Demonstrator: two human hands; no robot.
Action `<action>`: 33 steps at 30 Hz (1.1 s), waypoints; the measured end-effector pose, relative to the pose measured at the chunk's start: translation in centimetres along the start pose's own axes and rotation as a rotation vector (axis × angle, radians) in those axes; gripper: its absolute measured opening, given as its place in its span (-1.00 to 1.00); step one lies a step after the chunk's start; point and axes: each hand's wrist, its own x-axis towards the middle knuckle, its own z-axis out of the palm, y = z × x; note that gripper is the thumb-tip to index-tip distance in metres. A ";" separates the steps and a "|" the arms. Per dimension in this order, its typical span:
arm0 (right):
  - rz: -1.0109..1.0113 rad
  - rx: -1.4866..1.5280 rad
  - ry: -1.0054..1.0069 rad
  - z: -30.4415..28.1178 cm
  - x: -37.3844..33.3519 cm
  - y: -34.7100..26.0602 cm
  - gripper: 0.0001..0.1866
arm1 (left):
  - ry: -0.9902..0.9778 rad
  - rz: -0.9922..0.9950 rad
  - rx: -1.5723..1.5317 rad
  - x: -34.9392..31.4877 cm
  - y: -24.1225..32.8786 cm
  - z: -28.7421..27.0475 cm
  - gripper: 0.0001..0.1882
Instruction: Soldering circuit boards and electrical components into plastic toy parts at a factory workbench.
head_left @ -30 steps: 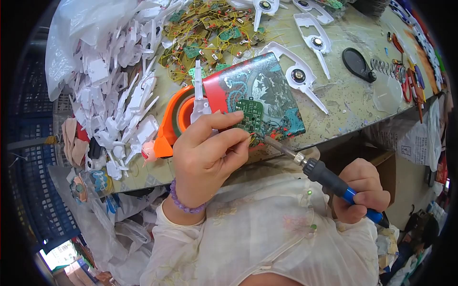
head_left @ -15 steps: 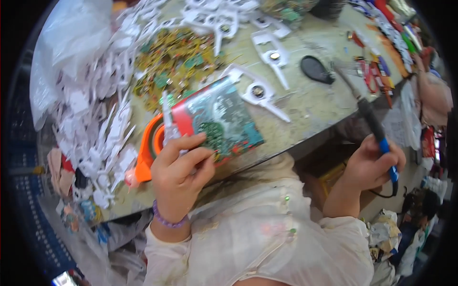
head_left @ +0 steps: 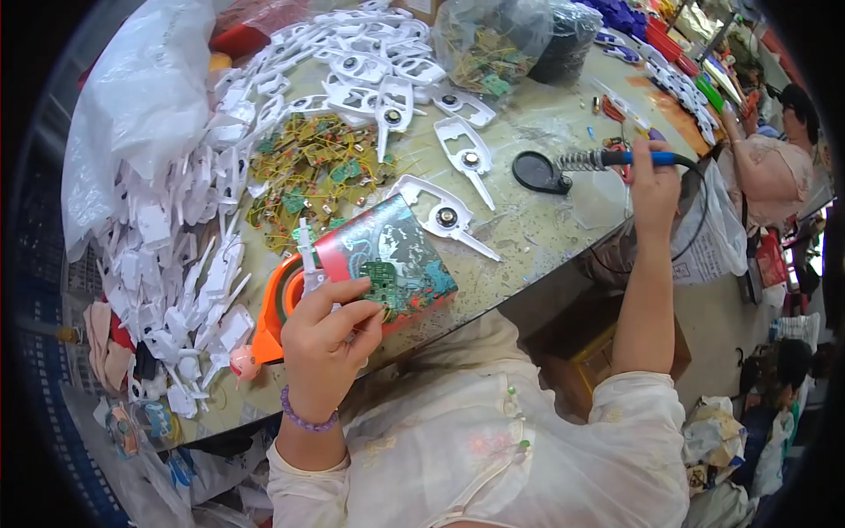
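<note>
Currently, the left hand [head_left: 327,333] steadies a green circuit board [head_left: 380,280], thumb and forefinger pinching its left edge; how firmly, the view does not show. The board lies on a patterned box [head_left: 407,242] near the table's front edge. An orange tape dispenser [head_left: 268,321] stands just beside the box, to its left.

The right hand [head_left: 656,187] closes around the handle of a soldering iron [head_left: 618,158]. The front of the iron is at a wire coil [head_left: 581,161], well apart from the board; the tip cannot be seen. The step in hand is judged to be parking the iron while the board is kept in place. The next move calls for seating the iron fully in the coil before the fingers release it, with the cord [head_left: 701,207] hanging free.

Beyond the box lie white plastic frames [head_left: 456,231] and a pile of wired boards [head_left: 312,167]. Farther back stands a clear bag [head_left: 484,44] containing similar boards.
</note>
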 end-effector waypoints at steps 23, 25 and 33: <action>0.114 0.663 -0.544 7.8 -16.7 -8.4 -0.78 | 0.076 -0.203 -0.262 1.5 0.8 -1.9 -0.59; 0.054 0.597 -0.697 8.8 -16.2 -9.7 -0.74 | 0.116 -0.207 -0.501 0.1 -1.2 -3.0 -0.56; 0.067 0.683 -1.158 12.7 -15.5 -14.7 -0.38 | 0.178 -0.141 -0.885 -3.1 -3.7 -4.3 -0.51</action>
